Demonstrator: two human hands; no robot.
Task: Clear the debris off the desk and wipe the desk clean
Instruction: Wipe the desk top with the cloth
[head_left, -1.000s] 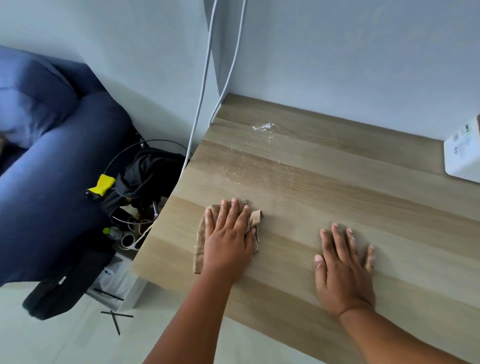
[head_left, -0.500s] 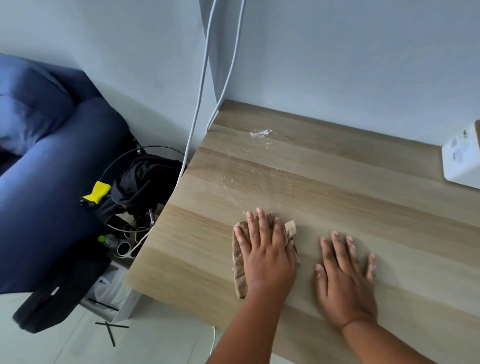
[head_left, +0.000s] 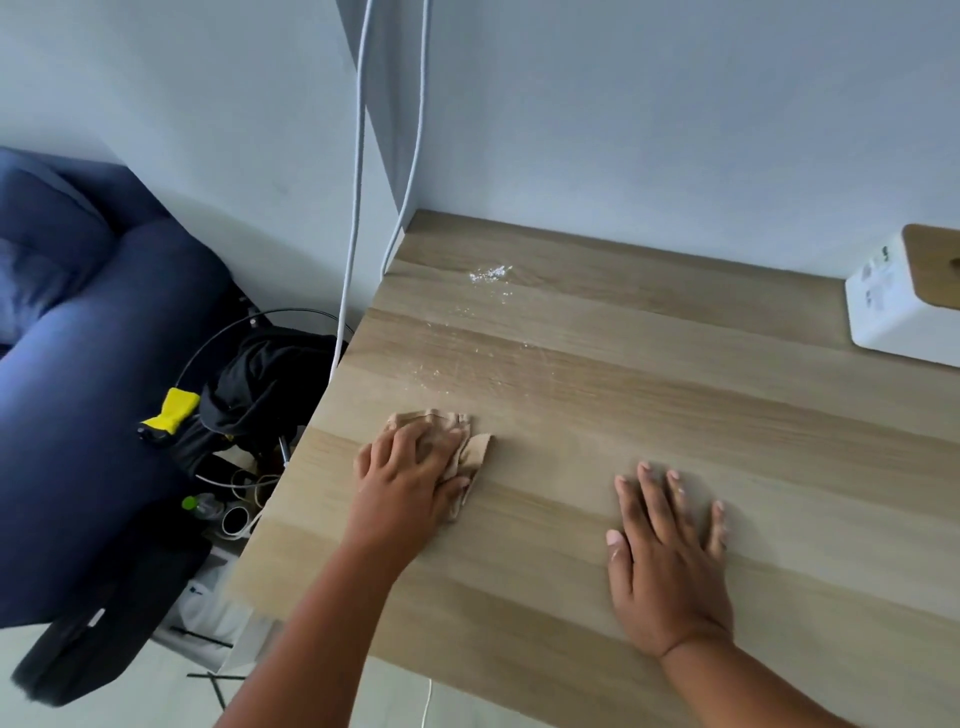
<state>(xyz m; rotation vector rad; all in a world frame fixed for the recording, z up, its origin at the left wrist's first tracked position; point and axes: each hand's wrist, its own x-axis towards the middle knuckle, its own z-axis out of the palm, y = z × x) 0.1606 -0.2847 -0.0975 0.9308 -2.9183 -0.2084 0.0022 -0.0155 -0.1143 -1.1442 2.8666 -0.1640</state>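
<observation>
Left hand (head_left: 410, 478) presses cloth (head_left: 470, 452) flat for wiping, grip released. Right hand (head_left: 670, 561) splayed on tabletop (head_left: 675, 389), bracing. Crumbs (head_left: 488, 274) beyond.

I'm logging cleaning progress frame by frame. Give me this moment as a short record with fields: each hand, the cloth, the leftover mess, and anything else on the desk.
left hand: presses the cloth flat, fingers blurred
right hand: rests flat on the bare desk, fingers spread, holds nothing
cloth: tan, crumpled, near the desk's left edge
leftover mess: white crumbs near the back left corner, fainter specks trailing toward the cloth, apart from it
other on desk: white box at the right, by the wall
wipe status: not finished
</observation>
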